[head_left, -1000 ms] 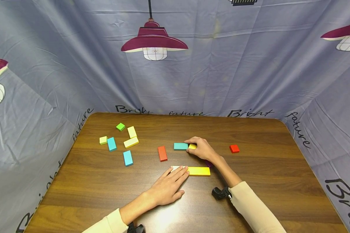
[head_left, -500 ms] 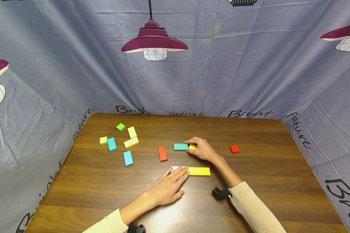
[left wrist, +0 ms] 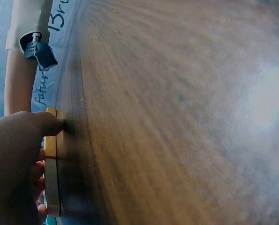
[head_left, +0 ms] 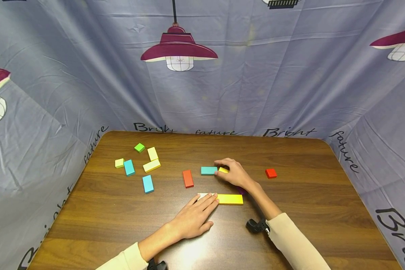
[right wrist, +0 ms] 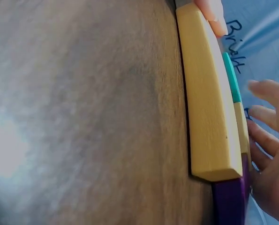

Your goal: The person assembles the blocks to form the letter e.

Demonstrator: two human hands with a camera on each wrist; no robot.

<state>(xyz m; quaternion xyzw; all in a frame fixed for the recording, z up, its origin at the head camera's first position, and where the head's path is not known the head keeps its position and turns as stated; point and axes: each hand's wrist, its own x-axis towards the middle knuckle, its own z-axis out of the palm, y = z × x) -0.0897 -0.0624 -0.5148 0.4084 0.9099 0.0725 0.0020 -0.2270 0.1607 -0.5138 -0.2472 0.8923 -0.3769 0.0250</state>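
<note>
My left hand (head_left: pixel 193 219) lies flat with straight fingers across a white block (head_left: pixel 201 195), which is end to end with a long yellow block (head_left: pixel 230 199). Its thumb (left wrist: pixel 50 123) reaches in front of the yellow block in the left wrist view. My right hand (head_left: pixel 235 174) arches with loosely bent fingers over a smaller yellow block (head_left: pixel 224 170), beside the teal block (head_left: pixel 209 171). In the right wrist view a gap shows between its nearest fingertip (right wrist: pixel 254 86) and the teal block. A purple block (right wrist: pixel 229 199) sits by the long yellow block's right end, partly hidden in the head view.
A red block (head_left: pixel 188 179) lies left of the teal one, and a small red block (head_left: pixel 271 173) far right. At the left are blue blocks (head_left: pixel 148 184), pale yellow blocks (head_left: pixel 152 165) and a green block (head_left: pixel 140 147). A printed curtain (head_left: pixel 222 93) surrounds the table.
The right hand's index finger and thumb have spread slightly around the smaller yellow block. The left hand and the blocks have stayed in place.
</note>
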